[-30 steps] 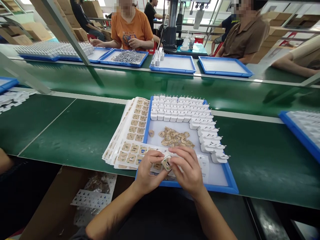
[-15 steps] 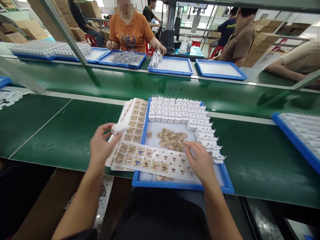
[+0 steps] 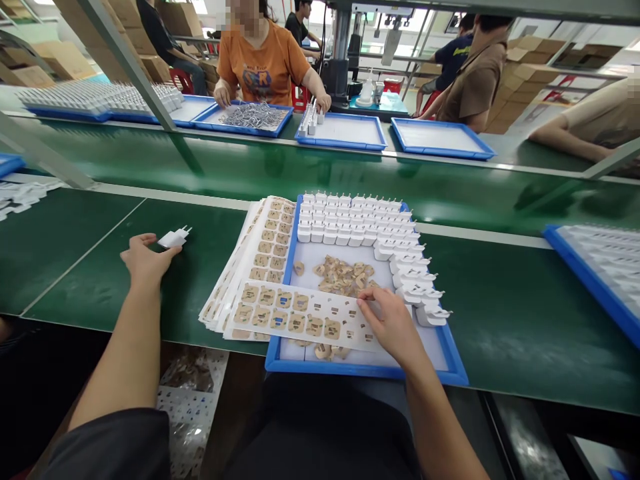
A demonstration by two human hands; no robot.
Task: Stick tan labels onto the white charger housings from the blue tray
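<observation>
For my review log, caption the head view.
Left hand at a white plug, right hand at a sticker sheet over a blue tray.

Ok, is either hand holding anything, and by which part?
The left hand has the plug by its body, prongs free. Whether the right hand, at the sheet, pinches anything can't be told.

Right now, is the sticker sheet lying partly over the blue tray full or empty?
Partly empty: tan stickers cover the left part of the sheet, while it is bare near the right hand.
</observation>
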